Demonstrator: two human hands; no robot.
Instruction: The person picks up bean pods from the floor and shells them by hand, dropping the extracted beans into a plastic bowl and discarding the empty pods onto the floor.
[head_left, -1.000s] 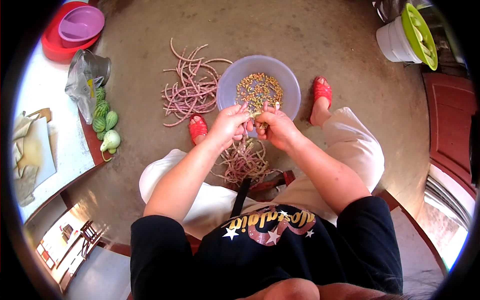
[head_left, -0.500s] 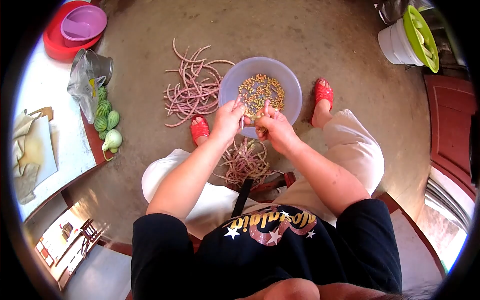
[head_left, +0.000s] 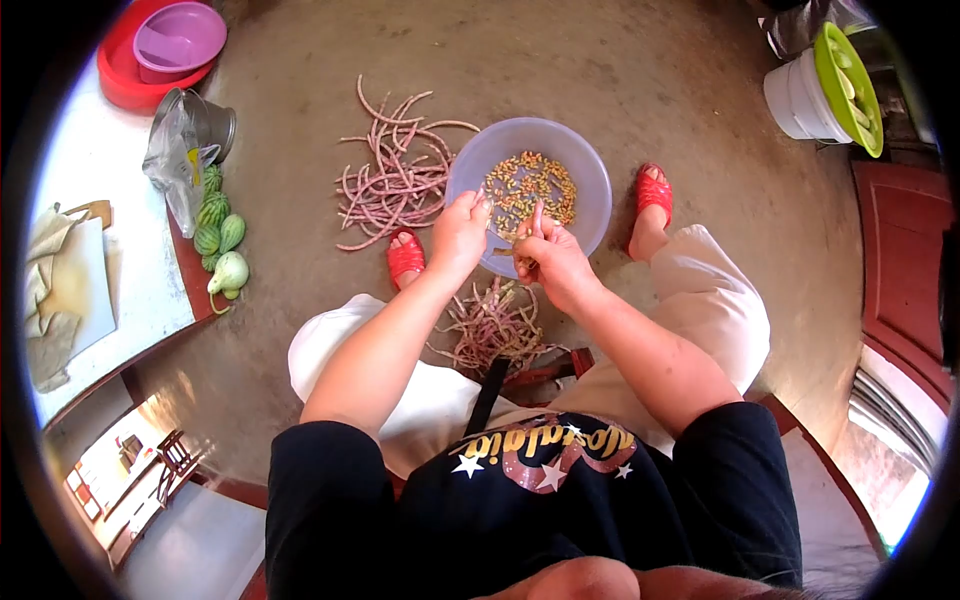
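Both my hands are over the near side of a pale purple basin (head_left: 597, 190), which has loose tan and yellowish beans (head_left: 535, 180) in the bottom. My right hand (head_left: 555, 262) is closed around a bean pod (head_left: 539, 213); its pinkish end sticks up past the thumb, and a split piece shows at the fingers. To the left, my left hand (head_left: 462, 236) has its fingers pinched together at the basin's rim; what they hold, if anything, I cannot make out. Long pink-mottled bean pods (head_left: 395, 190) lie heaped on the floor left of the basin.
Between my feet lies a tangle of pods and shells (head_left: 495, 325). Small watermelons (head_left: 213, 210) and a pale gourd (head_left: 230, 272) sit along the table edge (head_left: 150, 290) at left. A white bucket (head_left: 797, 98) with a green basin (head_left: 835, 75) stands far right.
My hands have moved apart a little, the left one up and away from the right. The pod piece that showed below my left fingers is no longer visible there. The view has shifted slightly.
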